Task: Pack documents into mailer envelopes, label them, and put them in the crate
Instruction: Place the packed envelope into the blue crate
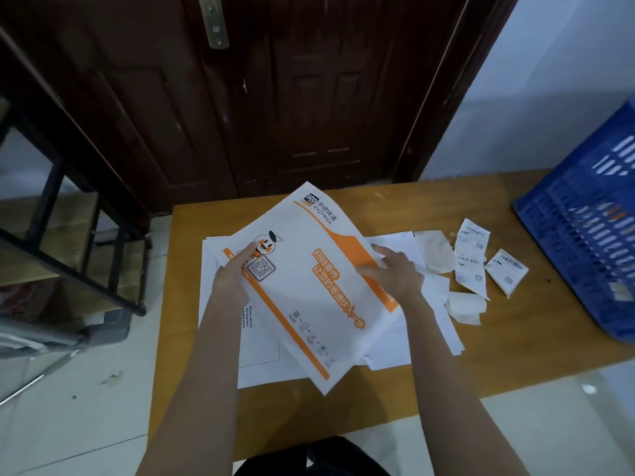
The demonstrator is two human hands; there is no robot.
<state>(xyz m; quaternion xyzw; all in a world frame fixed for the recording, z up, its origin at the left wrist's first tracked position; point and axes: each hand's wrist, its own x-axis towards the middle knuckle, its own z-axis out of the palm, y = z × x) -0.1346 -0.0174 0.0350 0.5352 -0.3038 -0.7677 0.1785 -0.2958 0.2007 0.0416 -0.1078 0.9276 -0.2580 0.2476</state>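
A white and orange mailer envelope [309,280] is held tilted above the wooden table [498,207]. My left hand [233,273] grips its left edge by the QR code. My right hand [395,273] pinches its right edge near the orange flap. Under it lies a stack of more envelopes and white paper sheets [261,348]. To the right lie printed shipping labels [470,259] and a smaller label [505,271], with peeled backing scraps [465,305] close by. The blue plastic crate [584,235] stands at the table's right end.
A dark wooden door [275,97] is behind the table. A black metal frame [68,214] with boxes stands at the left. Pale tiled floor [68,407] surrounds the table.
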